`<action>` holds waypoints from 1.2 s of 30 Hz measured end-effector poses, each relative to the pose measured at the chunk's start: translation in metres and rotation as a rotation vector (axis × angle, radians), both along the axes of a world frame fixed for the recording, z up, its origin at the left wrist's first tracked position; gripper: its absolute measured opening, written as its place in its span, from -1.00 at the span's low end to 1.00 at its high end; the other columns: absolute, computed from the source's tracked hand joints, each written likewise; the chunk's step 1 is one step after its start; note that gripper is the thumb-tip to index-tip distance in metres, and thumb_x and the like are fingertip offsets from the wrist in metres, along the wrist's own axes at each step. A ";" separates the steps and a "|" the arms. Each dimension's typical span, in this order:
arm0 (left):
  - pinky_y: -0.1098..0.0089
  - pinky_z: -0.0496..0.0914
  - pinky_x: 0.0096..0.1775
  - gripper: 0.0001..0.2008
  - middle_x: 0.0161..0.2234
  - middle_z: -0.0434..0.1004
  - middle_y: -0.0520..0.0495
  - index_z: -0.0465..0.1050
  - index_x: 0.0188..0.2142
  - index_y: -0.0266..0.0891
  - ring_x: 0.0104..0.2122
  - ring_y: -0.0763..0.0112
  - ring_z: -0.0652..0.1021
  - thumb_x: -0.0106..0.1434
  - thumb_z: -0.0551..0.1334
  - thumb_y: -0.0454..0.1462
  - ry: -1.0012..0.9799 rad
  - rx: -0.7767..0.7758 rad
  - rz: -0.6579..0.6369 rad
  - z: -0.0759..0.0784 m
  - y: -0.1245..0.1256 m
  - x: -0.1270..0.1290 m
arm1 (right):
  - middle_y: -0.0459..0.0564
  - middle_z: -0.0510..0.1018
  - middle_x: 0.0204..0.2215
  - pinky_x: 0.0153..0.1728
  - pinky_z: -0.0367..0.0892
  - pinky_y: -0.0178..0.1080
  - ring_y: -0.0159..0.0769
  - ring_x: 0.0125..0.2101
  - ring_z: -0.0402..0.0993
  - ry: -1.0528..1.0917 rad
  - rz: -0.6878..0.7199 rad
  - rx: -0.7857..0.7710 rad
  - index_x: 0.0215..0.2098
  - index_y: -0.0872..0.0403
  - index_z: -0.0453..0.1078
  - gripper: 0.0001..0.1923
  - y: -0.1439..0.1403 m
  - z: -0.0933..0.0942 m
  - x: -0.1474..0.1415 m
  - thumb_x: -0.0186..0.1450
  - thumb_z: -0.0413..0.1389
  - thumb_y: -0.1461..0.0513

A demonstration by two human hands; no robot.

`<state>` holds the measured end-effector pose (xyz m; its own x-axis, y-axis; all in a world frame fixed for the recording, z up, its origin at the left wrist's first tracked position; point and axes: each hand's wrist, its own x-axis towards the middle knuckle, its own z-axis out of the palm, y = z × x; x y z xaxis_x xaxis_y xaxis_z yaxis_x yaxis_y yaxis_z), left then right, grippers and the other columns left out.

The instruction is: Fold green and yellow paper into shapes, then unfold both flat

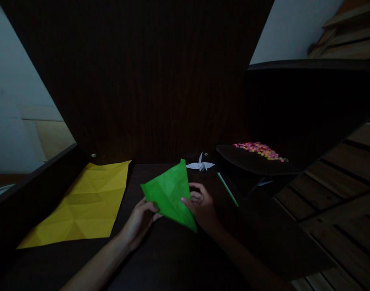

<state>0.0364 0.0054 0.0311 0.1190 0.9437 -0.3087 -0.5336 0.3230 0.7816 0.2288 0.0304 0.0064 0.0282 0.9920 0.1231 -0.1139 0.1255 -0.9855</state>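
A green sheet of origami paper [169, 190], folded into a rough triangle with crease lines, is held up above the dark desk by both hands. My left hand [141, 220] pinches its lower left edge, thumb on the front and fingers behind. On the right edge, my right hand [203, 206] grips the paper with the thumb on top and the other fingers curled. Just behind the green paper, a small white paper crane [200, 165] stands on the desk. To the right of my right hand lies a narrow green and white paper strip [228, 190].
A creased yellow paper sheet [94, 202] lies flat at the left, beside a raised side board [36, 190]. At the right, a dark curved shelf [233, 155] carries a heap of small pink and yellow pieces [260, 150]. A tall dark wooden panel [142, 81] rises behind the desk.
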 end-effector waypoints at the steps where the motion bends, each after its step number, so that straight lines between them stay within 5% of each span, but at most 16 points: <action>1: 0.30 0.49 -0.11 -0.72 -0.21 0.63 -0.11 0.50 -0.31 -0.28 -0.14 0.19 0.60 -0.10 0.29 -0.42 0.013 -0.006 -0.022 -0.001 0.000 0.000 | -0.10 0.58 -0.48 -0.40 0.43 -0.22 -0.23 -0.46 0.54 0.017 -0.012 -0.008 -0.09 0.01 0.28 -0.43 0.002 0.001 0.002 0.01 0.38 0.08; 12: 0.28 0.50 -0.10 -0.59 -0.21 0.65 -0.18 0.52 -0.15 -0.29 -0.20 0.21 0.63 -0.01 0.51 -0.28 0.074 0.078 -0.170 -0.006 -0.001 0.003 | -0.09 0.58 -0.48 -0.39 0.41 -0.21 -0.21 -0.45 0.54 0.163 -0.037 -0.079 -0.14 0.00 0.26 -0.37 0.011 0.000 0.009 -0.07 0.41 0.03; 21: 0.47 0.51 -0.40 -0.63 -0.65 0.42 0.16 0.56 -0.36 -0.25 -0.62 0.53 0.49 -0.16 0.59 -0.24 0.074 0.202 -0.086 -0.003 -0.003 0.003 | -0.08 0.58 -0.41 -0.38 0.40 -0.21 -0.20 -0.44 0.54 0.232 0.036 -0.288 -0.12 0.00 0.30 -0.31 0.017 -0.010 0.015 -0.13 0.45 0.04; 26: 0.40 0.52 -0.37 -0.61 -0.50 0.58 0.00 0.58 -0.26 -0.26 -0.52 0.40 0.57 -0.08 0.56 -0.18 0.088 0.199 -0.105 -0.003 -0.002 0.001 | -0.15 0.51 -0.46 -0.45 0.34 -0.30 -0.35 -0.51 0.44 0.220 0.072 -0.193 -0.19 0.00 0.35 -0.46 0.017 -0.016 0.013 -0.05 0.42 0.04; 30: 0.36 0.54 -0.33 -0.57 -0.26 0.64 -0.15 0.55 -0.13 -0.26 -0.36 0.27 0.64 0.03 0.50 -0.15 0.111 0.127 -0.124 -0.003 -0.001 0.000 | -0.07 0.55 -0.40 -0.30 0.41 -0.24 -0.24 -0.35 0.51 0.133 0.004 -0.093 -0.28 0.04 0.42 -0.54 0.018 -0.016 0.012 -0.05 0.41 0.03; 36: 0.29 0.56 -0.41 -0.56 -0.26 0.65 -0.14 0.43 -0.05 -0.20 -0.48 0.28 0.64 0.12 0.43 -0.13 0.140 -0.012 -0.044 -0.006 0.001 0.003 | 0.05 0.55 -0.06 -0.16 0.45 -0.16 -0.12 -0.09 0.52 0.135 0.206 -0.071 -0.04 0.00 0.41 -0.31 0.010 -0.008 0.013 -0.14 0.46 0.23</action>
<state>0.0393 0.0062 0.0254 0.1151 0.9347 -0.3362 -0.4043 0.3532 0.8437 0.2414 0.0405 -0.0016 -0.1640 0.9845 0.0621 -0.2612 0.0173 -0.9651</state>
